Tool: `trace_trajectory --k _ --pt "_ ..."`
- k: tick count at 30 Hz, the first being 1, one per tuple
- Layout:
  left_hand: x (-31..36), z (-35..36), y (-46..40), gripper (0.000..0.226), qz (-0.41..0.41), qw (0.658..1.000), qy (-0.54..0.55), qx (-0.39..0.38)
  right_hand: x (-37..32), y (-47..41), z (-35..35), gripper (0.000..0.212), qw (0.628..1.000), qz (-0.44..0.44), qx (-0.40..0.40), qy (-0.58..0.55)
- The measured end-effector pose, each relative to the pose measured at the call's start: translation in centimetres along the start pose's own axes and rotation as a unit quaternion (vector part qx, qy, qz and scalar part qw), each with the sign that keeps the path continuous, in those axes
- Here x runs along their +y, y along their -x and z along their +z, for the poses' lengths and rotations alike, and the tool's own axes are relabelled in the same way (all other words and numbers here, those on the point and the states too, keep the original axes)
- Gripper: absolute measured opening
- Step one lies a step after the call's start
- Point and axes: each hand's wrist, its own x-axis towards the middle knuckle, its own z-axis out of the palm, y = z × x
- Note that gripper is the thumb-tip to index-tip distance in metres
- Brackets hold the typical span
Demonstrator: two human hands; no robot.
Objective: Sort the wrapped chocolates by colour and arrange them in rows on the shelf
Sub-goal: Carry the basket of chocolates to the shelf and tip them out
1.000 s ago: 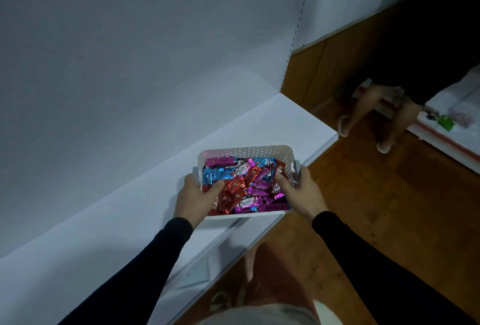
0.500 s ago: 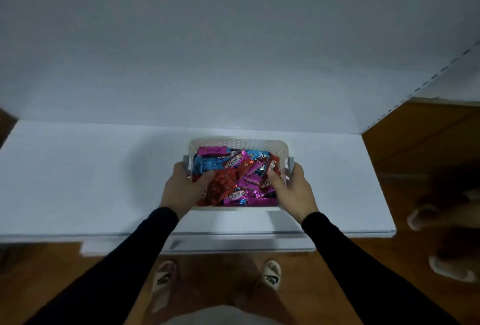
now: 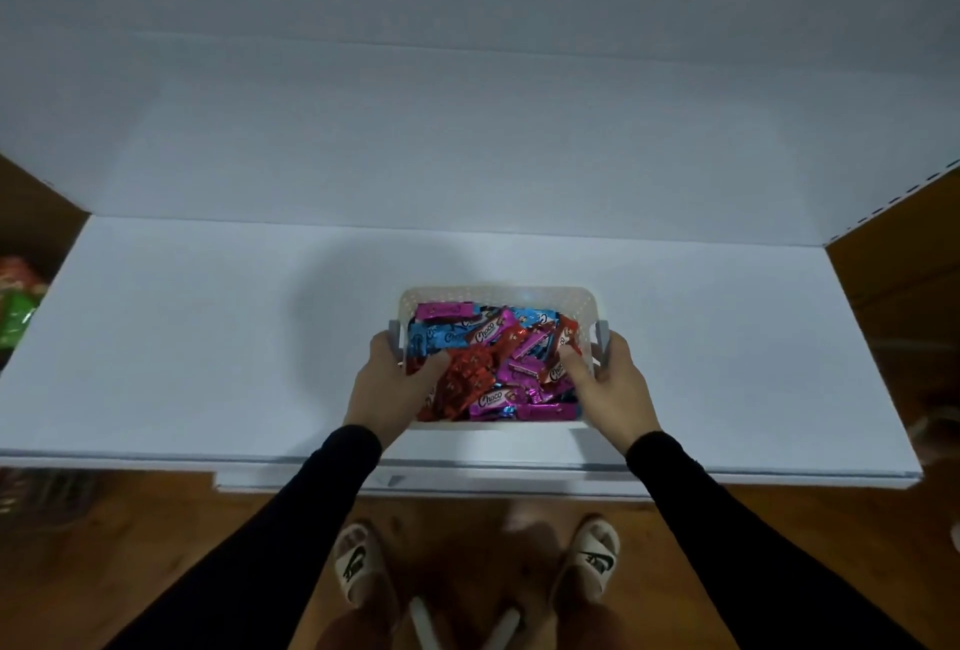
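The left hand (image 3: 387, 379) and right hand (image 3: 613, 382) each grip a side of the white perforated plastic basket (image 3: 498, 297), thumbs hooked inside over the mixed pink, blue and red foil-wrapped chocolates (image 3: 493, 363). The basket sits at mid-width of the white shelf (image 3: 208, 337), close to its front edge. A careless tug toward that edge could tip it and spill the slippery wrappers onto the wooden floor (image 3: 156, 545).

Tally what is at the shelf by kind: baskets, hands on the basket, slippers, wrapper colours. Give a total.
Basket: 1
Hands gripping it: 2, left hand and right hand
Slippers: 2
Wrapper colours in the wrapped chocolates: 3, pink, blue, red; the pile overlaps too much to count pieces
Total: 5 things, chocolates aside
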Motion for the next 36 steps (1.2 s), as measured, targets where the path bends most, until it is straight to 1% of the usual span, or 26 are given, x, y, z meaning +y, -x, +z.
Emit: trace_trajectory --k 4,9,12,16,21,23,26,29,31,32,33,35,36 --pt "1.5 1.4 -2.9 0.055 0.045 0.999 0.014 0.002 0.3 -2.2 -0.7 0.034 0.999 -0.022 0.043 -0.021" --pt "5.4 5.9 -6.4 0.042 0.142 0.989 0.045 -0.004 1.8 -6.3 -4.6 0.032 0.987 -0.072 0.13 -0.065" --pt "6.9 9.0 -8.5 0.042 0.181 0.979 0.089 -0.023 2.5 -8.5 -6.9 0.028 0.976 -0.101 0.165 -0.096" --pt "7.0 11.3 -10.3 0.054 0.219 0.967 0.123 -0.031 4.1 -11.0 -7.8 0.029 0.964 -0.145 0.185 -0.124" --pt "6.2 12.0 -11.0 0.042 0.265 0.953 0.144 -0.02 5.2 -11.9 -7.3 0.031 0.95 -0.185 0.201 -0.149" --pt "5.8 12.1 -10.8 0.042 0.286 0.948 0.141 -0.021 5.6 -11.6 -7.1 0.029 0.947 -0.196 0.203 -0.154" --pt "5.5 12.4 -10.4 0.048 0.299 0.942 0.15 -0.032 6.6 -11.0 -7.4 0.029 0.947 -0.206 0.199 -0.145" --pt "5.7 13.3 -10.3 0.042 0.319 0.936 0.144 -0.04 7.2 -10.4 -8.3 0.028 0.951 -0.204 0.193 -0.132" --pt "6.2 14.1 -10.2 0.038 0.329 0.933 0.137 -0.046 7.3 -10.8 -9.3 0.033 0.956 -0.181 0.186 -0.135" --pt "6.5 14.6 -10.3 0.038 0.334 0.931 0.139 -0.049 7.2 -10.8 -9.7 0.039 0.96 -0.167 0.179 -0.135" --pt "6.8 15.2 -10.5 0.039 0.337 0.929 0.145 -0.054 7.2 -10.9 -10.2 0.049 0.963 -0.152 0.172 -0.138" --pt "7.4 16.6 -10.9 0.044 0.344 0.923 0.162 -0.063 7.2 -11.1 -11.0 0.077 0.964 -0.128 0.168 -0.161" --pt "7.7 17.3 -10.8 0.046 0.348 0.919 0.17 -0.072 7.3 -11.3 -11.2 0.084 0.961 -0.122 0.172 -0.178"
